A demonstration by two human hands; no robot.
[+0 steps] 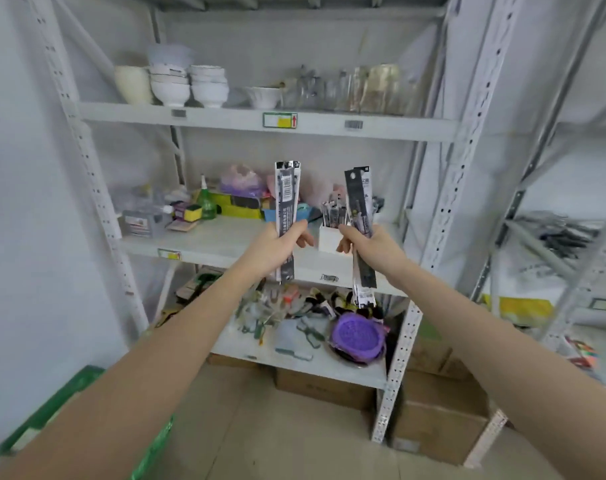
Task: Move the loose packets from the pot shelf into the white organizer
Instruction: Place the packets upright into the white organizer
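Observation:
My left hand (277, 249) grips a long black-and-white packet (287, 202) held upright in front of the middle shelf. My right hand (371, 249) grips two or three similar long dark packets (360, 206), tilted slightly left. Between and just behind both hands stands the white organizer (331, 239) on the middle shelf, with several packets (334, 213) standing in it. On the lower shelf lie loose packets (277, 306) and a dark pot with a purple lid (358, 336).
The white metal rack (443, 216) has bowls (187, 86) and jars on the top shelf, and bottles and boxes at the middle shelf's left. Cardboard boxes (436, 424) sit on the floor. A green crate (69, 403) stands at lower left. A second rack is at right.

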